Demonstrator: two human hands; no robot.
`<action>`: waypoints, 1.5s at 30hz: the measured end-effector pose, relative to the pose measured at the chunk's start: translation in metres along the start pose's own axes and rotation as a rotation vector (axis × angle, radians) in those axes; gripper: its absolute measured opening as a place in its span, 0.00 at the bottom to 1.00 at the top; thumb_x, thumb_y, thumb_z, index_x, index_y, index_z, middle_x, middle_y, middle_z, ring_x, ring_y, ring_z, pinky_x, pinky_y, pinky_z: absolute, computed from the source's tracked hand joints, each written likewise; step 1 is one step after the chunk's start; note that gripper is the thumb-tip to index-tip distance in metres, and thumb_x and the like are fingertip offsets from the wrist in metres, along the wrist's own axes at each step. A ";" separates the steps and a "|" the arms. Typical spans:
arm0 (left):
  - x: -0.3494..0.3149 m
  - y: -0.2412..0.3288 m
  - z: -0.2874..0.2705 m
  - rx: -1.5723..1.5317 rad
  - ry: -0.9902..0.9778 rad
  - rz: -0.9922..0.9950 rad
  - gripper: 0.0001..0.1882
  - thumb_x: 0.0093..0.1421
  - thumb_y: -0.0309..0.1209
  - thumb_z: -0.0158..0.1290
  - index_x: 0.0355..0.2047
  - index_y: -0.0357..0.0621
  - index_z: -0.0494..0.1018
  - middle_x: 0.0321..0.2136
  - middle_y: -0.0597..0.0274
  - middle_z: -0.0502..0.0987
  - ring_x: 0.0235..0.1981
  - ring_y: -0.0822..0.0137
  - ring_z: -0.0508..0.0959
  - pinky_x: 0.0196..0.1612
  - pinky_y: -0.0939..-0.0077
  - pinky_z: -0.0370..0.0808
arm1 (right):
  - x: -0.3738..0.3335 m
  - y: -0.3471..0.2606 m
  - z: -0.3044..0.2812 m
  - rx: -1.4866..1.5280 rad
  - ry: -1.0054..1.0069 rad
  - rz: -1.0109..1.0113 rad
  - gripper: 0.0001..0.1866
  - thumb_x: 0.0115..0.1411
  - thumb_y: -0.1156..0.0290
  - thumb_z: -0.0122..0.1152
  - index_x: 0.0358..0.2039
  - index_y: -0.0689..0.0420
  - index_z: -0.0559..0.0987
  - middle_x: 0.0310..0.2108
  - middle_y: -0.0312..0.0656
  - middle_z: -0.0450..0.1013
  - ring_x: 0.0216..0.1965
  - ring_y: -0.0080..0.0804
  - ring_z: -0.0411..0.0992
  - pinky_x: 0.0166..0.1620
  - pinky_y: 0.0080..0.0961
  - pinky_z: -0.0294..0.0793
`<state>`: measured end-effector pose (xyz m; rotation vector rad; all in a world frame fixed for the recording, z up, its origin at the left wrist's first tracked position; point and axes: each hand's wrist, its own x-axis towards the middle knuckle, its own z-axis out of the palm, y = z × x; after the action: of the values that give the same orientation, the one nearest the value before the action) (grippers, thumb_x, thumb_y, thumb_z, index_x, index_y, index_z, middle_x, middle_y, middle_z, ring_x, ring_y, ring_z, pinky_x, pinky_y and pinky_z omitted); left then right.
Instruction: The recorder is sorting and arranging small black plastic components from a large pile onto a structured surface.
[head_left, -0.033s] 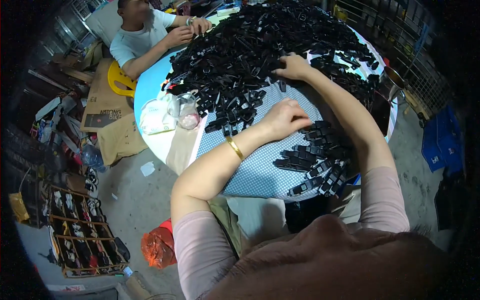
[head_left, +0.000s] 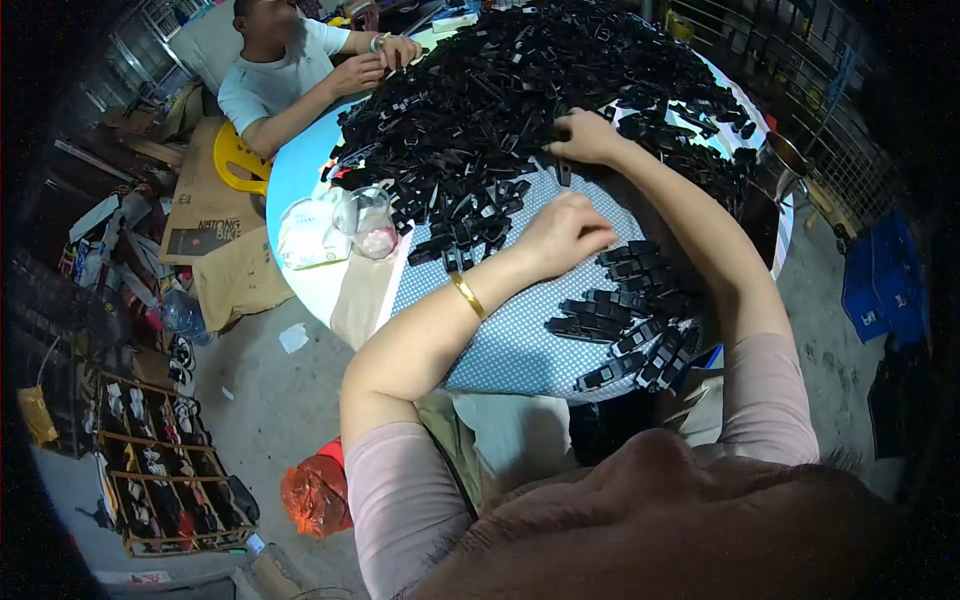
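Observation:
A big heap of small black plastic pieces that look like buckles (head_left: 470,110) covers the far part of the round table. At the heap's near edge is my right hand (head_left: 592,138), its thumb and fingers parted around black pieces. One black piece (head_left: 565,173) lies just below that thumb. My left hand (head_left: 562,235), with a gold bangle at the wrist, hovers over the grey patterned mat (head_left: 510,345). Its fingers are curled in towards the thumb, and what they hold, if anything, is hidden. Beside it, several black buckles (head_left: 640,320) lie in rough rows.
A clear cup (head_left: 372,222) and a white packet (head_left: 313,235) stand at the table's left. Across the far left, a person (head_left: 290,75) works with both hands at the heap, near a yellow chair (head_left: 235,158). A metal bowl (head_left: 788,155) sits by the right edge.
My left thumb has drawn slightly back from the rows of buckles. My right hand has shifted a little nearer along the heap's edge.

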<state>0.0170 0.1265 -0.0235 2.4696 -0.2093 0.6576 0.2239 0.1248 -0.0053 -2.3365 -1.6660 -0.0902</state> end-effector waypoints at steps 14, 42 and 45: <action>0.003 -0.015 -0.007 0.279 0.140 -0.084 0.23 0.50 0.24 0.55 0.48 0.38 0.70 0.45 0.50 0.71 0.49 0.51 0.68 0.52 0.63 0.67 | -0.122 0.002 -0.065 0.329 -0.013 -0.313 0.17 0.46 0.69 0.68 0.36 0.62 0.79 0.35 0.46 0.73 0.41 0.41 0.71 0.45 0.34 0.71; -0.001 0.021 -0.021 0.143 -0.071 -0.327 0.14 0.59 0.33 0.52 0.41 0.37 0.75 0.35 0.48 0.75 0.39 0.52 0.75 0.44 0.65 0.71 | -0.138 -0.004 -0.060 0.062 -0.186 -0.076 0.29 0.56 0.45 0.54 0.18 0.62 0.78 0.17 0.52 0.71 0.23 0.51 0.72 0.31 0.39 0.71; -0.001 0.023 -0.020 0.157 -0.055 -0.316 0.14 0.57 0.34 0.55 0.40 0.38 0.76 0.34 0.49 0.74 0.38 0.52 0.75 0.42 0.66 0.72 | -0.133 0.002 -0.071 0.115 -0.095 -0.023 0.28 0.59 0.46 0.50 0.23 0.61 0.80 0.22 0.52 0.74 0.29 0.50 0.75 0.37 0.41 0.73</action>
<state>0.0012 0.1190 0.0016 2.5929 0.2169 0.4858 0.1879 -0.0162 0.0352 -2.2695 -1.6945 0.1114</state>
